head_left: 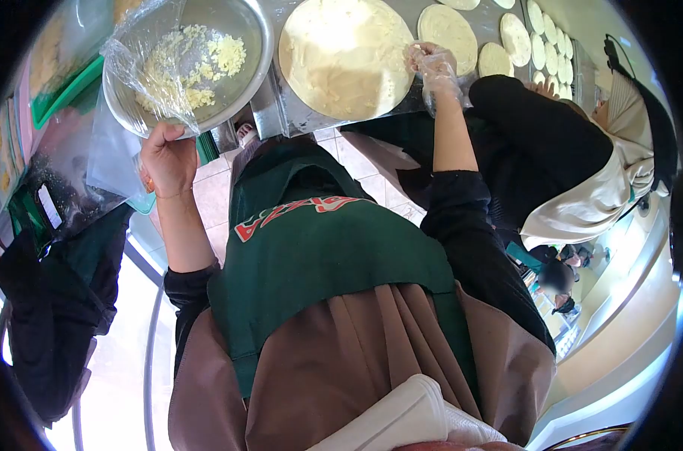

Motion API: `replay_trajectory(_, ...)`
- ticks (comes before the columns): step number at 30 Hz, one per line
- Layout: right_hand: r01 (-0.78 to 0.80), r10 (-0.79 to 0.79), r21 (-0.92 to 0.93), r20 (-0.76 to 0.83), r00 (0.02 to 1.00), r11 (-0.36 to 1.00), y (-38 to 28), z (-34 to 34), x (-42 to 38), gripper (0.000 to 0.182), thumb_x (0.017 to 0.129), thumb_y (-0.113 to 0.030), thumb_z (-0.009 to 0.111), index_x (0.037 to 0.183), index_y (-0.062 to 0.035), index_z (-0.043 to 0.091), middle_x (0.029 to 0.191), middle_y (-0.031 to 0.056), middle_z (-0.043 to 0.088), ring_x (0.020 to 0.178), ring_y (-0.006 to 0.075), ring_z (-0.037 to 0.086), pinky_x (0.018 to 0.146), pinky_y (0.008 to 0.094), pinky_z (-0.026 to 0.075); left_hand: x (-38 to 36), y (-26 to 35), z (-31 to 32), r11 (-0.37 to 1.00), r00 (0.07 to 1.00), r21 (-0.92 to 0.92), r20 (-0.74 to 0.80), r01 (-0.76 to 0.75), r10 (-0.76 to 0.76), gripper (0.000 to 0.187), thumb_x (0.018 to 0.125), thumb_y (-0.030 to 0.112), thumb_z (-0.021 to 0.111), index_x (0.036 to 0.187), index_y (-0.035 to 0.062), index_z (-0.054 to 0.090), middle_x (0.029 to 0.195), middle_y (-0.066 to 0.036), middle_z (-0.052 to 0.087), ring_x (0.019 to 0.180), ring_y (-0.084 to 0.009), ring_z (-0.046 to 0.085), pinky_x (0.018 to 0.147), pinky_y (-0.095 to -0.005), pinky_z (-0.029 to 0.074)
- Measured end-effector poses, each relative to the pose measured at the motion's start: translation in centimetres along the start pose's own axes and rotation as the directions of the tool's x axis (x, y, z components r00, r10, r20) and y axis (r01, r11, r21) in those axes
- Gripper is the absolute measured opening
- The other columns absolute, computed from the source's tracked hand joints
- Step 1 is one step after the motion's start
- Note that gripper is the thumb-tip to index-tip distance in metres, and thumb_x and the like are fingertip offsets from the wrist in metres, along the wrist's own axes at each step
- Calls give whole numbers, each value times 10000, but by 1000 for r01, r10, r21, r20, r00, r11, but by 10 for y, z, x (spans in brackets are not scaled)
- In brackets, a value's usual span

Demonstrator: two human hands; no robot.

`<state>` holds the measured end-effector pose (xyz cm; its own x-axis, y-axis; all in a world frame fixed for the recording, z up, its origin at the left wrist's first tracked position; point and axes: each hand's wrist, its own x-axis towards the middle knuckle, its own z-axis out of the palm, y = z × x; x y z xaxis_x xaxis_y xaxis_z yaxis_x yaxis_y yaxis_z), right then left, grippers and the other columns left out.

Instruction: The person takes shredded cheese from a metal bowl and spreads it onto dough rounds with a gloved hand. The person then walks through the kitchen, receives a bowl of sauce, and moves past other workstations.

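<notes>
The left hand (168,161) grips the near rim of the bowl (265,64). The right hand (435,69), in a clear glove, is at the right edge of the big dough (345,60) on the surface (400,107). This looks like the step of working on that dough. The next move seems to need a steady bowl and a light touch. Wrap (135,64) blurs some crumbs (227,56). The right fingers bend, but I can't tell if they pinch anything. Far small doughs (469,3) are cut off.
</notes>
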<state>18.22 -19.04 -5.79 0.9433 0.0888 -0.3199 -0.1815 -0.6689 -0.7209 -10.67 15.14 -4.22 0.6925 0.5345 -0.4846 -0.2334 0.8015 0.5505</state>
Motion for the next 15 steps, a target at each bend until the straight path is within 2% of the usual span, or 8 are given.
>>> replay_trajectory(2, -35, 36, -54, 17, 999, 998, 13, -1, 7, 200, 764, -79, 589, 926, 37, 592, 655, 70, 598, 545, 111, 560, 490, 212, 448, 1, 0, -3, 1000, 1000, -3, 3, 3, -3, 340, 616, -2, 445, 948, -59, 496, 1031, -128, 515, 1013, -266, 463, 937, -426, 313)
replay_trajectory(5, 33, -30, -126, 31, 999, 992, 16, 0, 7, 211, 763, -108, 599, 921, 31, 598, 646, 61, 594, 538, 104, 553, 493, 222, 451, 0, 1, 2, 1000, 1000, 18, -17, -7, 8, 361, 618, 0, 445, 972, -60, 488, 1037, -126, 515, 1013, -259, 466, 935, -416, 316)
replay_trajectory(7, 8, -8, 22, 16, 1000, 1000, 9, 3, 0, 218, 767, -115, 599, 920, 40, 593, 660, 65, 593, 544, 102, 551, 481, 224, 445, 1, 1, -2, 1000, 1000, 21, 27, 0, 0, 395, 619, 0, 445, 1008, -65, 469, 1046, -125, 514, 1012, -254, 470, 932, -411, 320)
replay_trajectory(11, 49, -50, 39, 28, 998, 998, -11, 2, -19, 212, 786, -100, 578, 933, 52, 580, 673, 67, 585, 539, 101, 542, 470, 221, 441, 0, 2, 0, 1000, 999, 18, 39, 5, -6, 412, 620, 1, 447, 1026, -68, 460, 1052, -129, 513, 1009, -258, 473, 925, -411, 326)
replay_trajectory(14, -5, -3, 65, 115, 993, 998, -14, 6, -25, 218, 800, -71, 551, 973, 63, 557, 683, 68, 576, 528, 105, 531, 466, 215, 443, -1, 3, 0, 999, 1000, 33, 9, -18, 18, 414, 624, 0, 447, 1032, -70, 458, 1057, -133, 510, 1013, -262, 472, 921, -410, 331)
replay_trajectory(15, 9, -35, 168, 151, 988, 986, -8, 9, -24, 216, 801, -58, 546, 979, 64, 549, 685, 70, 573, 531, 108, 529, 468, 213, 445, 0, 3, -3, 1000, 1000, 19, 17, -3, 3, 414, 626, 0, 449, 1034, -72, 457, 1059, -135, 509, 1016, -265, 471, 923, -411, 331)
